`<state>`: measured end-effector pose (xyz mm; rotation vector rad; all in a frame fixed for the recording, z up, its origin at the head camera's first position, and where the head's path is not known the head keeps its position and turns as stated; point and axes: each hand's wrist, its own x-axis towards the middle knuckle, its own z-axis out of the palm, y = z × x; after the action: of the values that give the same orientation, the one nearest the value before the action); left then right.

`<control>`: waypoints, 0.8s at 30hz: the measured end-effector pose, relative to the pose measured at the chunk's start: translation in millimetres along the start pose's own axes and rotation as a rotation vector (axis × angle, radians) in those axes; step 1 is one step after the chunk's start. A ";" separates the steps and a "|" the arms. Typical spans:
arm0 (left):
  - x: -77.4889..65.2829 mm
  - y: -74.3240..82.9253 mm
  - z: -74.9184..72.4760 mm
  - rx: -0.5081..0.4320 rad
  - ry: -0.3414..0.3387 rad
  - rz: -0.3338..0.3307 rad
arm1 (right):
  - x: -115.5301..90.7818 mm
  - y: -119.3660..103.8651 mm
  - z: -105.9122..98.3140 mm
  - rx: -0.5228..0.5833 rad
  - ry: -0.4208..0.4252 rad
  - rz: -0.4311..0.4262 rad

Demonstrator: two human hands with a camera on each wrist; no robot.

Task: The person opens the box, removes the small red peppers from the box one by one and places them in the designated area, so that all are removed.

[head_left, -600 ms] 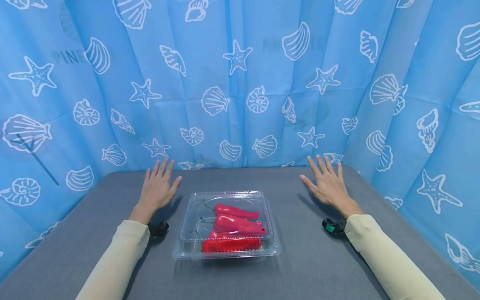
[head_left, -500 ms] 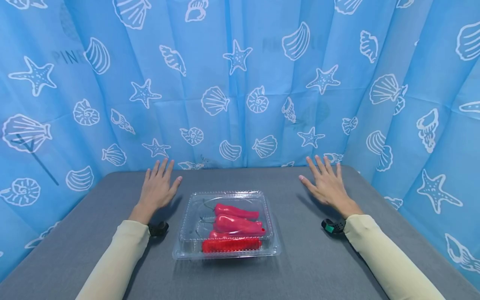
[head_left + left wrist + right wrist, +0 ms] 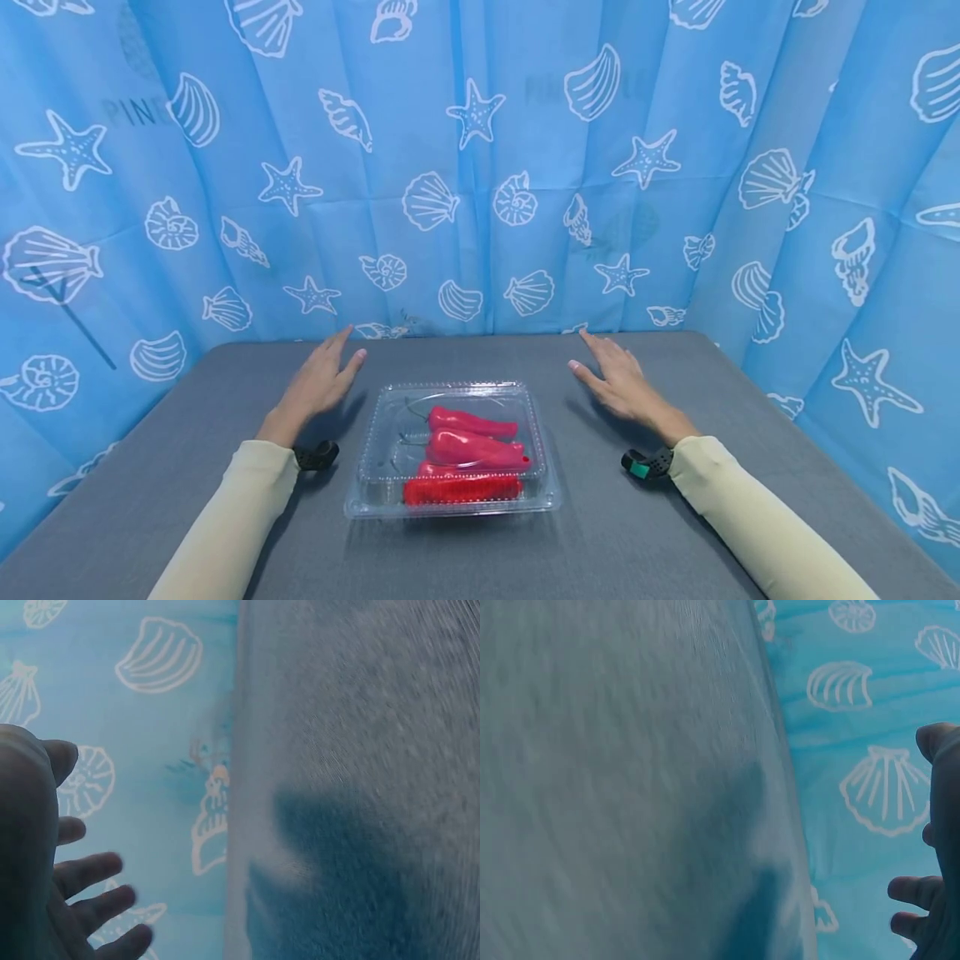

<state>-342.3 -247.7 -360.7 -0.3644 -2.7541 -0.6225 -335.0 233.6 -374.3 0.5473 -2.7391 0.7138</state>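
Left hand [image 3: 311,387] and right hand [image 3: 624,385]: both unclenched, fingers extended (black wristbands [image 3: 317,456] on each), over grey tabletop [image 3: 450,562] | between them, nearer the wearer: closed clear plastic clamshell [image 3: 552,500], red chili peppers [image 3: 472,448] inside | behind: blue seashell-print curtain [image 3: 480,217]

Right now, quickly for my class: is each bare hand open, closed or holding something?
Bare left hand: open, holding nothing.
Bare right hand: open, holding nothing.
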 end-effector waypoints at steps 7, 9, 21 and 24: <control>0.6 5.2 2.3 -0.184 -0.041 -0.012 | -2.5 -16.8 14.4 0.164 -0.049 0.008; 1.0 7.7 2.2 -0.268 -0.071 -0.028 | -3.8 -21.8 17.1 0.204 -0.064 0.015; -0.2 17.4 -1.4 -0.723 -0.454 -0.117 | -9.9 -42.9 28.1 0.348 -0.120 -0.027; -1.5 16.9 -1.0 -0.753 -0.521 -0.136 | -10.7 -46.1 29.0 0.357 -0.131 -0.036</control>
<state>-335.5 -233.6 -353.9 -0.5587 -2.9066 -1.8334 -310.5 184.6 -383.3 0.7392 -2.7226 1.2089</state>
